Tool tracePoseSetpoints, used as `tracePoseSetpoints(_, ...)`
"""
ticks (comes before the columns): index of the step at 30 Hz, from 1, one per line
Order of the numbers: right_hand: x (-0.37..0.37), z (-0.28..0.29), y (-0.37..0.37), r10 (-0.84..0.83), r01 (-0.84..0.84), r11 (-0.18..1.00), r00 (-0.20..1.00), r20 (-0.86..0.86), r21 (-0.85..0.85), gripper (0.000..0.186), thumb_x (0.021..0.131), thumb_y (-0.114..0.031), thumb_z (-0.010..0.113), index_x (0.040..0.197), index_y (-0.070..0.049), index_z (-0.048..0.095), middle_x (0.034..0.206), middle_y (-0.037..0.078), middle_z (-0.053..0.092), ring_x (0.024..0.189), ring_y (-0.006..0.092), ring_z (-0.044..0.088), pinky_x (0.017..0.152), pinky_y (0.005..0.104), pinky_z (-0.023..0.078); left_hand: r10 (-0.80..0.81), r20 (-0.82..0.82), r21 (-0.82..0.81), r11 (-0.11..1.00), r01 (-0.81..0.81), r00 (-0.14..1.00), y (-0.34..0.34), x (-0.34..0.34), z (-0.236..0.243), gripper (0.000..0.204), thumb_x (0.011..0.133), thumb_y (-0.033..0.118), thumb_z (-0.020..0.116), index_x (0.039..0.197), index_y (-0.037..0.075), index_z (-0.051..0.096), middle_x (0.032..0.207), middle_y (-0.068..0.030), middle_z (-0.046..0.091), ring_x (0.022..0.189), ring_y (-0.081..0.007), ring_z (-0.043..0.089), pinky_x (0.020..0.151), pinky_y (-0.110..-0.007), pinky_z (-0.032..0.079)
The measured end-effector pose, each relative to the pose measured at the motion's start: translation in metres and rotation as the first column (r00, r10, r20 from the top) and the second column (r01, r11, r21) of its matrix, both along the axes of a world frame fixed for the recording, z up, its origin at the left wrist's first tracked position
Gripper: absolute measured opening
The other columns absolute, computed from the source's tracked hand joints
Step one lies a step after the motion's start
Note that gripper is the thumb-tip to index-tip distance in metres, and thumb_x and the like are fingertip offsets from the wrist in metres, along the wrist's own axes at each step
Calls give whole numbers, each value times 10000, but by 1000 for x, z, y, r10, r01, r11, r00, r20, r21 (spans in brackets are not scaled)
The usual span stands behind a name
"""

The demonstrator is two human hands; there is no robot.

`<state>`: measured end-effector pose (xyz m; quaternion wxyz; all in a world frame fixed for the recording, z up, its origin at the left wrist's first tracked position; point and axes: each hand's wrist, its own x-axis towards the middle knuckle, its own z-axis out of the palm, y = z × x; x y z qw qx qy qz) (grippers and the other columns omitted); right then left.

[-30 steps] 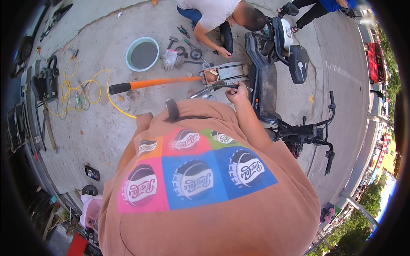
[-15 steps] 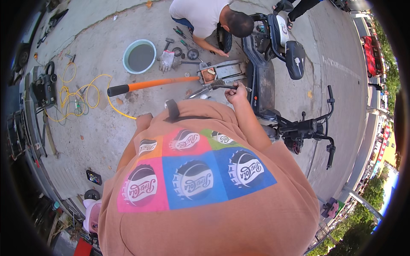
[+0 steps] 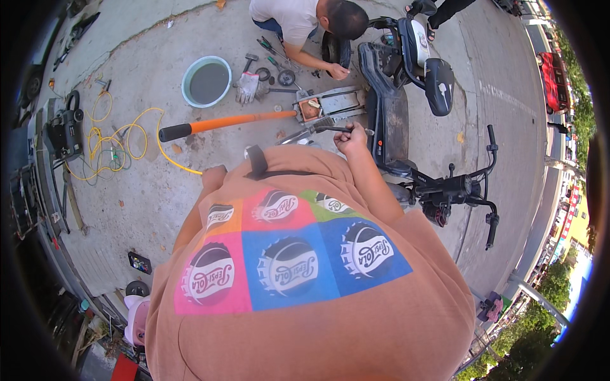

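Observation:
My right hand (image 3: 351, 138) is closed around the end of a thin black hose (image 3: 332, 129), beside the scooter's footboard. The hose runs left to a grey metal tool (image 3: 305, 134), partly hidden by my shirt. My left hand (image 3: 214, 176), low at the left of my shirt, is closed where a yellow air hose (image 3: 184, 169) meets it; its fingers are partly hidden. Just beyond my right hand lies a floor jack (image 3: 337, 103) with a long orange handle (image 3: 238, 120). The electric scooter (image 3: 389, 130) stands at the right.
A co-worker (image 3: 295, 25) crouches beside a black tyre (image 3: 335, 49) at the far side. Nearby are a basin of grey water (image 3: 185, 81), work gloves (image 3: 246, 87), a hammer (image 3: 251, 60) and several small tools. Yellow hose coils (image 3: 136, 130) spread left, near a dark machine (image 3: 65, 133).
The co-worker has lifted a hand from the ground near the jack and drawn it back beside the tyre, head shifting slightly left. My hands have hardly moved.

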<state>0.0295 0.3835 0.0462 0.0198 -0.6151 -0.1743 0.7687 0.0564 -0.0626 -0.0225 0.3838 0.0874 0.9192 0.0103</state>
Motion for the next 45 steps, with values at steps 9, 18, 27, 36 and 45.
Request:
tracePoseSetpoints(9,-1,8,-1,12,-12,1000,1000,6,-20,297,977,-319,475,758,-122,438,491,-20,260,394,97,238,456,260,327,22,3,13,1000,-22,1000,6,0,5,283,808,342,567,902,111,702,937,-141,707,947,-312,665,912,-452,423)
tracePoseSetpoints(18,-1,5,-1,34,-34,999,999,10,1,246,912,-257,500,722,-110,445,490,-13,269,398,102,233,465,266,347,38,-9,15,999,-37,999,2,5,-14,288,807,343,560,902,110,703,933,-135,708,947,-309,665,911,-449,418)
tracePoseSetpoints(27,-3,4,-1,53,-53,999,998,31,4,319,976,-319,475,728,-122,441,476,-18,265,382,98,241,454,263,332,40,-8,10,999,-40,999,2,4,-18,290,807,343,565,908,110,704,936,-139,708,946,-308,668,897,-450,428)
tracePoseSetpoints(36,-4,3,-1,62,-62,998,997,37,9,288,959,-285,477,724,-123,440,478,-24,248,387,98,221,460,266,336,41,15,-13,999,-41,999,2,3,-18,304,809,354,566,927,109,702,952,-149,708,950,-312,669,901,-451,429)
tracePoseSetpoints(45,-5,-3,4,47,-48,999,998,41,14,298,954,-293,481,714,-122,439,479,-31,227,400,100,204,465,266,335,44,28,-9,999,-44,999,8,2,-7,317,810,368,567,943,114,702,965,-148,707,961,-310,665,907,-449,425)
